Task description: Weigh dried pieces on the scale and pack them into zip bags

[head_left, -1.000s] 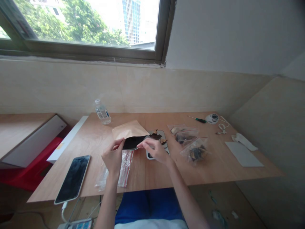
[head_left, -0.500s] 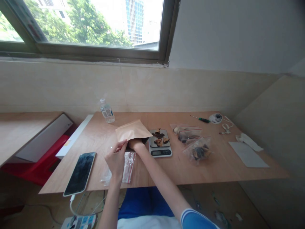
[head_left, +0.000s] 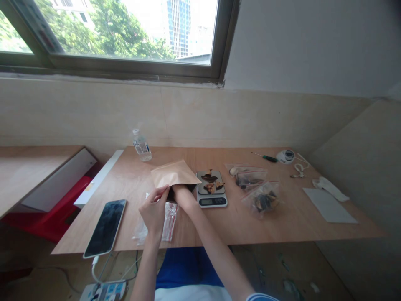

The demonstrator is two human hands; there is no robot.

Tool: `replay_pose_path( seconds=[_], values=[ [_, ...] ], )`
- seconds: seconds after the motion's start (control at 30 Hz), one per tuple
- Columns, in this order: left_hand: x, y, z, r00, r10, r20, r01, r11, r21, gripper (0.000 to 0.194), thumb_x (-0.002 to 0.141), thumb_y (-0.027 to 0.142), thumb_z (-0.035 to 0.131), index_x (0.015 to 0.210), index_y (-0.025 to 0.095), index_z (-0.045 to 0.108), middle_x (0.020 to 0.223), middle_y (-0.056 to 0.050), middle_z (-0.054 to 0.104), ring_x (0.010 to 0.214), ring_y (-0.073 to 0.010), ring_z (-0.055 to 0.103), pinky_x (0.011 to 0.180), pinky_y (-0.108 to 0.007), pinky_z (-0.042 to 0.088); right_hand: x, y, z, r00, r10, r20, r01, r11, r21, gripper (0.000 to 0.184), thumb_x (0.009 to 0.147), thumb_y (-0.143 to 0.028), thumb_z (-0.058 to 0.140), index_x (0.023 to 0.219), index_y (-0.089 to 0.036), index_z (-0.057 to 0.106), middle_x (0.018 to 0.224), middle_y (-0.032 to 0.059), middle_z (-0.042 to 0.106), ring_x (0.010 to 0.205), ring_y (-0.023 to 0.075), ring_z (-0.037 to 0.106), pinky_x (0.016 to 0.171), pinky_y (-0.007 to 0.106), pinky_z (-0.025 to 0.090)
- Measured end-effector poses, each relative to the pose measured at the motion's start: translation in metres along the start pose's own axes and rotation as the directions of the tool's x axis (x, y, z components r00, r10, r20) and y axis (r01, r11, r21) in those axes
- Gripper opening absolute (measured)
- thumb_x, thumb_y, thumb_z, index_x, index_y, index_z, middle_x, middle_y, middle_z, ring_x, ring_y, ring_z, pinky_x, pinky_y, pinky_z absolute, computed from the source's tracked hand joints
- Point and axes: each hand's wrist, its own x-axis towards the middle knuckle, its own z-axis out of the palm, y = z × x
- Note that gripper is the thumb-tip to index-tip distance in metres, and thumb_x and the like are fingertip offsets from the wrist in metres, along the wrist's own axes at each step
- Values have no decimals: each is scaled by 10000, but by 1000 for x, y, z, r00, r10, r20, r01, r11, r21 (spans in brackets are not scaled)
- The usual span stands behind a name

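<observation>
Reaching into the paper bag (head_left: 175, 173), left of the scale (head_left: 216, 202).
Pinching its rim in a closed grip of the left hand (head_left: 154, 205); dipping inside with the right hand (head_left: 183, 195), impossible to tell how open or holding what. Showing dried pieces (head_left: 209, 188) already on the scale, filled pouches (head_left: 265, 200) to its right; flat pouches (head_left: 169, 221) near the table (head_left: 250, 228) edge, seemingly not filled yet.

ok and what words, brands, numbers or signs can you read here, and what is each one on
None can be read for certain.
Plastic bottle: printing on its label, too small and blurred to read.
Digital scale: any characters on its front panel are too small to read.
Kraft paper pouch: no lettering visible on the side showing.
Smartphone: dark screen, no readable text.
</observation>
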Motion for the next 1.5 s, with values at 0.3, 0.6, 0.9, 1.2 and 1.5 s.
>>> replay_pose_path(
  seconds=[0.3, 0.6, 0.9, 1.2, 1.5],
  values=[
    [6, 2, 2, 1000, -3, -14, 3, 1000, 20, 194, 746, 403, 646, 855, 266, 731, 767, 32, 728, 701, -165, 678, 658, -244, 497, -59, -6, -47, 985, -66, -158, 136, 864, 485, 378, 872, -89, 453, 1204, -234, 563, 1197, 44, 621, 1126, 171, 572, 987, 316, 438],
    [15, 4, 2, 998, -14, -56, 14, 1000, 1, 178, 732, 393, 671, 833, 261, 733, 754, 33, 727, 712, -166, 686, 655, -233, 482, -74, 48, -70, 903, 279, -327, 144, 520, 842, 342, 770, -306, 657, 1095, -209, 609, 1138, 80, 650, 1004, 192, 643, 902, 338, 503],
    [17, 4, -1, 998, 1, -63, 0, 1000, 30, 220, 732, 416, 662, 849, 244, 733, 718, 20, 716, 692, -175, 687, 632, -238, 479, -41, 118, -40, 880, 336, -337, -8, 718, 696, 257, 728, -255, 609, 964, -163, 651, 1034, 103, 692, 981, 201, 650, 916, 359, 493],
    [18, 5, -4, 998, -30, -52, 31, 999, 15, 224, 730, 415, 658, 840, 235, 733, 737, 11, 719, 702, -178, 687, 646, -240, 480, -39, 118, -48, 906, 251, -342, -55, 869, 492, 285, 748, -110, 495, 966, -181, 665, 1021, 70, 693, 971, 176, 640, 907, 338, 477],
    [18, 5, -4, 998, 0, -61, 2, 1000, 22, 213, 729, 409, 661, 840, 242, 732, 732, 16, 721, 707, -182, 688, 652, -250, 499, -52, 96, -51, 911, 164, -377, -62, 961, 269, 284, 846, -132, 398, 938, -177, 662, 944, 76, 651, 917, 183, 595, 864, 341, 451]
  ],
)
